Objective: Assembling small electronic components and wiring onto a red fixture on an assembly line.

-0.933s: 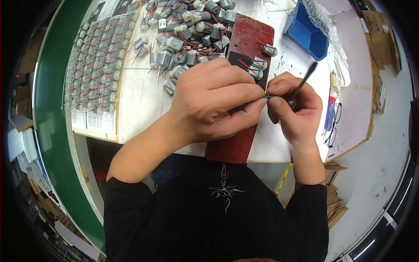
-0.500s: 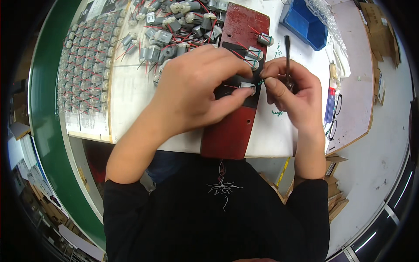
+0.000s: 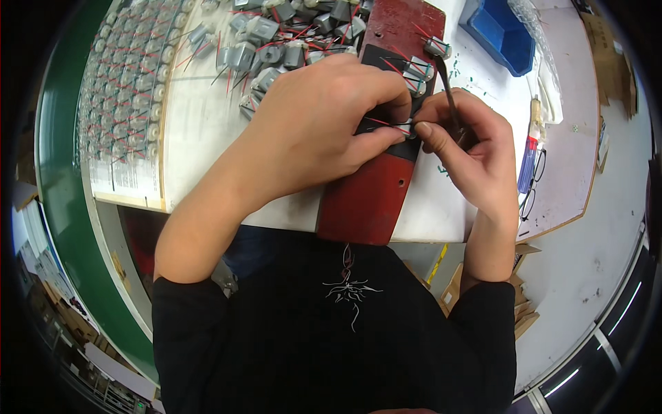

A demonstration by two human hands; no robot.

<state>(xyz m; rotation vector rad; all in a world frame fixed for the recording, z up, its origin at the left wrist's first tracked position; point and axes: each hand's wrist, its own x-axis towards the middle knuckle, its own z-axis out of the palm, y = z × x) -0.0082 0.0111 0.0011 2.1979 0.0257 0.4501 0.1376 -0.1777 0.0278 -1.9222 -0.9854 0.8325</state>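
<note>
My left hand (image 3: pixel 324 117) pinches a small grey motor with thin red wires (image 3: pixel 386 125) over a long red board (image 3: pixel 376 186) that lies across the white table. My right hand (image 3: pixel 465 145) meets it from the right, thumb and forefinger touching the same small part, while it also grips a dark slim tool (image 3: pixel 448 86) that points up and away. Two more small motors (image 3: pixel 417 72) rest on a black pad on the board just beyond my fingers.
A heap of loose grey motors with red wires (image 3: pixel 276 41) lies at the back. A tray of motors in neat rows (image 3: pixel 121 103) fills the left. A blue bin (image 3: pixel 500 31) stands at the back right, with glasses (image 3: pixel 534 183) and a pen at the right.
Both hands have drawn closer together over the red board. The dark tool has swung from slanting right to nearly upright. The view has shifted, so the board looks nearer.
</note>
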